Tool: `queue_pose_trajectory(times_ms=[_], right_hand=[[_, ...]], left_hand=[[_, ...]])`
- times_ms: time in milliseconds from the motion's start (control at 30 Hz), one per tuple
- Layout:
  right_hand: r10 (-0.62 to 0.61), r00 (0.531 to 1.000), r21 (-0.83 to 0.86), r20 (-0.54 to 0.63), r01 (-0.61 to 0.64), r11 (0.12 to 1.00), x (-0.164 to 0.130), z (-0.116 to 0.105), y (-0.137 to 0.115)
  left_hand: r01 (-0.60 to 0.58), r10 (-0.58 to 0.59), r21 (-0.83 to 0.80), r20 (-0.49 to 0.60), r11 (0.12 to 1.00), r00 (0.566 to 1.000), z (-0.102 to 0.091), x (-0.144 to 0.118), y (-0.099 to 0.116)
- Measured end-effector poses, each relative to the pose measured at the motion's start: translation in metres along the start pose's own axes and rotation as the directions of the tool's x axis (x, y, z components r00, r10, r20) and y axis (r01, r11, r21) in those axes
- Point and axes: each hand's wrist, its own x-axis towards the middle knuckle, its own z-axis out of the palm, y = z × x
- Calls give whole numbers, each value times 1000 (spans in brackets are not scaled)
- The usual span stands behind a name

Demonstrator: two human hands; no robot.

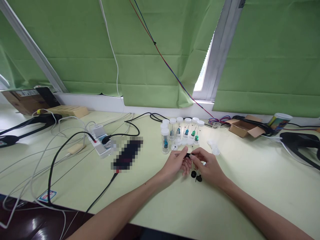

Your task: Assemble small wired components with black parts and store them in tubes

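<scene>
Both hands meet mid-table: left hand [175, 163] and right hand [208, 165] pinch a small black piece [188, 155] on a thin pin | step: fitting, seemingly | 2 black discs [196, 176] lie near | vials [180, 131] beyond | next: steady fine alignment.

Green blinds [162, 50], pale yellow-green table [250, 180], white-capped vials [180, 131], small black part [188, 155].
</scene>
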Motion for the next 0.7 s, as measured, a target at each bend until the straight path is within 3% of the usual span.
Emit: queue_pose_trajectory(times_ms=[700], right_hand=[[5, 1000, 7, 27, -5, 1000, 0, 0, -1]], left_hand=[[-45, 44, 82, 6, 996, 999, -4, 3, 3]])
